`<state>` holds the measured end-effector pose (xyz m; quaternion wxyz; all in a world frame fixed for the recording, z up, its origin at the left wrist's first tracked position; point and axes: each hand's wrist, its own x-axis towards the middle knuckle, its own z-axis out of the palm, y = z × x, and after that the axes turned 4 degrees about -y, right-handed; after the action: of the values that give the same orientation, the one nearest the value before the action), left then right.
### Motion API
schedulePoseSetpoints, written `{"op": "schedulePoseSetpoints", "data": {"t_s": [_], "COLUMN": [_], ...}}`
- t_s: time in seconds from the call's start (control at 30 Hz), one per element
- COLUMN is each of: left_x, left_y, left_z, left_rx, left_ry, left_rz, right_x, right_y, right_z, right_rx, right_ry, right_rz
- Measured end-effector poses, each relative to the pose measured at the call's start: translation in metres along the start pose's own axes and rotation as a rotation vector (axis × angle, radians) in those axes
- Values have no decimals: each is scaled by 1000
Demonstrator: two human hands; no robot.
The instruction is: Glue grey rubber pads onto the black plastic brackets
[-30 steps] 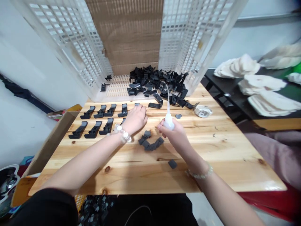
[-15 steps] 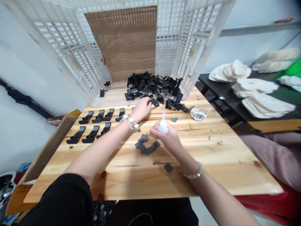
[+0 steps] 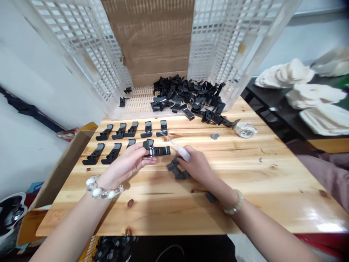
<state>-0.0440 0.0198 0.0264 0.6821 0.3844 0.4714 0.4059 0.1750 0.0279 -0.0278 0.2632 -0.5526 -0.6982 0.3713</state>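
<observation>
My left hand (image 3: pixel 133 160) pinches a black plastic clip (image 3: pixel 160 150) by its left end, above the table. In my right hand (image 3: pixel 197 164) is a small white squeeze bottle (image 3: pixel 183 153) with a long thin nozzle; the nozzle points up and left, its tip close to the clip. Under the bottle lie several dark grey pads (image 3: pixel 180 174), partly hidden by the hand. A single grey pad (image 3: pixel 211 197) rests beneath my right wrist. Beyond my left hand, black clips (image 3: pixel 111 153) stand in two rows, one partly hidden.
A white plastic crate (image 3: pixel 109 69) lies on its side at the back, with a heap of black clips (image 3: pixel 188 92) spilling from it. A roll of tape (image 3: pixel 244 130) and a small grey piece (image 3: pixel 215 136) lie right. White stacked pieces (image 3: pixel 316 94) sit on a dark side table.
My left hand has drawn back from the heap toward me, bringing a clip. My right hand has tilted the bottle's nozzle leftward, toward that clip.
</observation>
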Motion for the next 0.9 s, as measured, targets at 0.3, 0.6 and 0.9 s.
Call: {"op": "schedulePoseSetpoints", "data": {"t_s": [0.3,0.6,0.9], "left_x": [0,-4,-6], "left_y": [-19,-21,-29], "left_z": [4,2,12], "left_rx": [276,443,679], "left_ry": [-162,-326,-271], "left_rz": [-139,-296,-106], "right_x": [6,-6,-9], "right_y": [10,-7,7], "right_z": [-12,-22,-21], "right_rx": [347,705,702], "right_ry": [211,93,-73], "right_rz": [125,132,56]}}
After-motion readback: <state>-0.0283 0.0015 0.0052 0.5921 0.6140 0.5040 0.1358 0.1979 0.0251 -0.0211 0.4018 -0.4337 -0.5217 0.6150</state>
